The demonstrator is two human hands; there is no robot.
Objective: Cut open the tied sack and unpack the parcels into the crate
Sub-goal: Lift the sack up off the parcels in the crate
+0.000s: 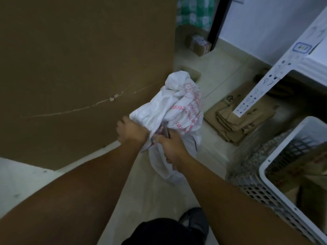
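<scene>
A white woven sack (178, 106) with red print stands on the tiled floor in the middle of the head view. My left hand (131, 130) grips the bunched fabric at the sack's near side. My right hand (170, 145) is closed around a dark tool, probably scissors (166, 132), whose tip sits at the gathered neck between my hands. The tie itself is hidden by my fingers. A white perforated plastic crate (265, 170) stands at the lower right with brown parcels inside.
A large brown cardboard sheet (79, 68) fills the left. Flattened cardboard boxes (235, 124) lie on the floor right of the sack, under a white metal shelf post (261, 85). Small parcels (198, 44) sit farther back. My foot (196, 221) is at the bottom.
</scene>
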